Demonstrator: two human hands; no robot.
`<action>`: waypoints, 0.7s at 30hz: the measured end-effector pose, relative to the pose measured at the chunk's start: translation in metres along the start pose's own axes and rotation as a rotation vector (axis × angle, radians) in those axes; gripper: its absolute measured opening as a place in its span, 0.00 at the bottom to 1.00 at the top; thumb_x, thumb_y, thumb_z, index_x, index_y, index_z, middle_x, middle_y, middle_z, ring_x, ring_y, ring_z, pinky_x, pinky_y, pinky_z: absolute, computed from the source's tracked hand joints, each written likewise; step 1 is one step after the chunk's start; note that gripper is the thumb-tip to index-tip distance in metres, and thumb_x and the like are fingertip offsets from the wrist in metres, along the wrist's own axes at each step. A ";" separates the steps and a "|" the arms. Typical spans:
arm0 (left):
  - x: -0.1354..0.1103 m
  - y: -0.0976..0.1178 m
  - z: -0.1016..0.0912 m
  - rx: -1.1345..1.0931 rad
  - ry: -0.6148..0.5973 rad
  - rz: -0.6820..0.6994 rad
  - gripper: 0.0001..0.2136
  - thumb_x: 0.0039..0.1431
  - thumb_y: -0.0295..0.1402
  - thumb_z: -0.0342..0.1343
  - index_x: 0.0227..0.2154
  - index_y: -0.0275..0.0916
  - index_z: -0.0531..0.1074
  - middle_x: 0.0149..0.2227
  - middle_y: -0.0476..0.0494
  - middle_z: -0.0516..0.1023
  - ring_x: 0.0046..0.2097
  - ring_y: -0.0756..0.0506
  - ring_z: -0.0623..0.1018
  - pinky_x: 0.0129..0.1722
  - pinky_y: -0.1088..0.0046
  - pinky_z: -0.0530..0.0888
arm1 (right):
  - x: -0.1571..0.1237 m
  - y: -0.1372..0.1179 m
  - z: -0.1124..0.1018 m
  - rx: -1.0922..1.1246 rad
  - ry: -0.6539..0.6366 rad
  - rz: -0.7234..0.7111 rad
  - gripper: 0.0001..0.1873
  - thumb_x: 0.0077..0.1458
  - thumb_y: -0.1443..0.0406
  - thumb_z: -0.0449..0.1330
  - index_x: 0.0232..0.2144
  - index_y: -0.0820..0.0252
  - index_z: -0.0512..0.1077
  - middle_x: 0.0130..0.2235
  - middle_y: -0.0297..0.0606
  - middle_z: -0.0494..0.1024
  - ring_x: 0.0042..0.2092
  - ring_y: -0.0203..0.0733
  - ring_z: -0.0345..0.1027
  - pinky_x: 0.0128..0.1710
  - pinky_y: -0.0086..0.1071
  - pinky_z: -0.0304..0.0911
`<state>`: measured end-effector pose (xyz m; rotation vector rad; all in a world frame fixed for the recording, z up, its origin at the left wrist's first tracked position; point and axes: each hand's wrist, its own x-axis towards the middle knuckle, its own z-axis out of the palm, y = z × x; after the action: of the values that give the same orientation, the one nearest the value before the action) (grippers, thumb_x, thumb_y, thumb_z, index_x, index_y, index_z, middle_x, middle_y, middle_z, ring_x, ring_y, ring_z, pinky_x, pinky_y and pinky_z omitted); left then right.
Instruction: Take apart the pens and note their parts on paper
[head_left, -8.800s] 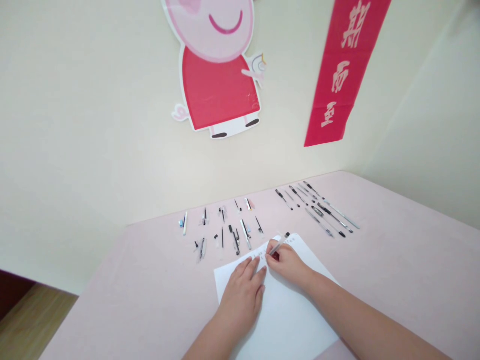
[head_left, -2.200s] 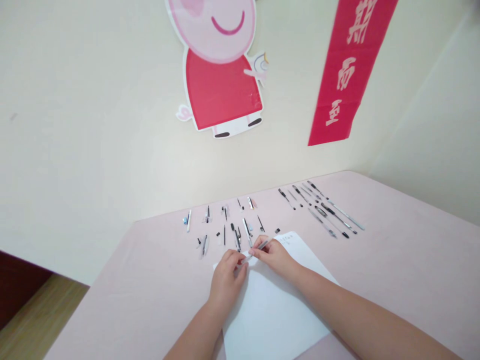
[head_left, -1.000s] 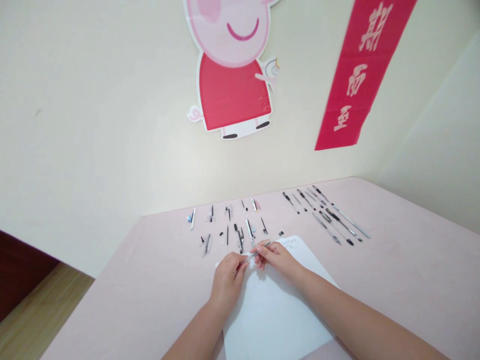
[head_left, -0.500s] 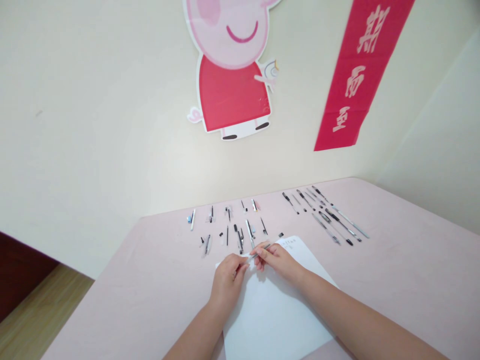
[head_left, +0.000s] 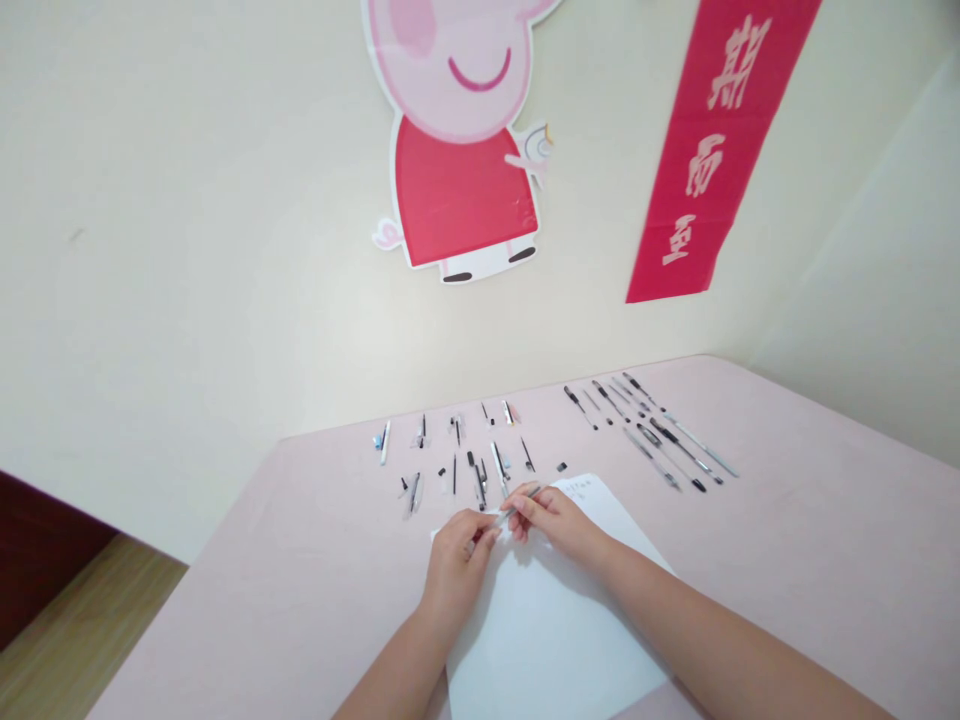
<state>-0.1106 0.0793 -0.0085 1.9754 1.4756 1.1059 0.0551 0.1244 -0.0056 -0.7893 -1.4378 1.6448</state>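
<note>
Over a white sheet of paper (head_left: 555, 630), my two hands meet around a slim, greyish pen (head_left: 505, 515). My left hand (head_left: 459, 560) is closed on its lower left end, the fingers hiding that end. My right hand (head_left: 553, 520) pinches the other end, which tilts up to the right between thumb and fingers. Whether the pen is whole or only a barrel is too small to tell. Just beyond my fingertips lies a white and dark pen (head_left: 499, 465). Faint handwriting (head_left: 577, 488) marks the paper's top right corner.
Pen parts, including a dark refill (head_left: 454, 473) and a small black cap (head_left: 562, 467), lie in rows on the pink table (head_left: 315, 580). At the back right are several pens (head_left: 679, 445). Behind the table, the wall carries a cartoon pig cutout (head_left: 465, 190) and a red banner (head_left: 720, 150).
The view has shifted very slightly. Both hands keep their grip on the pen, and nothing on the table has visibly moved.
</note>
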 end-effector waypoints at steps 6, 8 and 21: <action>0.003 -0.006 0.001 -0.006 0.021 -0.026 0.07 0.55 0.31 0.50 0.31 0.38 0.73 0.29 0.46 0.74 0.32 0.47 0.73 0.33 0.71 0.69 | 0.006 -0.005 -0.010 -0.026 0.101 0.000 0.20 0.47 0.51 0.59 0.30 0.64 0.70 0.18 0.27 0.63 0.18 0.29 0.55 0.19 0.25 0.53; 0.004 -0.009 0.000 -0.001 0.040 -0.049 0.07 0.55 0.31 0.50 0.31 0.38 0.73 0.29 0.45 0.74 0.32 0.47 0.73 0.33 0.71 0.69 | 0.007 -0.013 -0.019 0.038 0.203 -0.015 0.19 0.45 0.53 0.61 0.33 0.62 0.68 0.18 0.25 0.62 0.19 0.29 0.54 0.20 0.25 0.52; 0.005 -0.013 0.000 -0.104 0.129 -0.153 0.08 0.53 0.35 0.51 0.30 0.38 0.73 0.29 0.44 0.76 0.32 0.45 0.74 0.32 0.69 0.70 | 0.006 -0.038 -0.075 -0.597 -0.003 0.003 0.07 0.45 0.65 0.58 0.29 0.63 0.71 0.22 0.31 0.69 0.25 0.33 0.61 0.26 0.27 0.56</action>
<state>-0.1177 0.0886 -0.0168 1.7187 1.5728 1.2355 0.1225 0.1674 0.0203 -1.1079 -1.9613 1.2153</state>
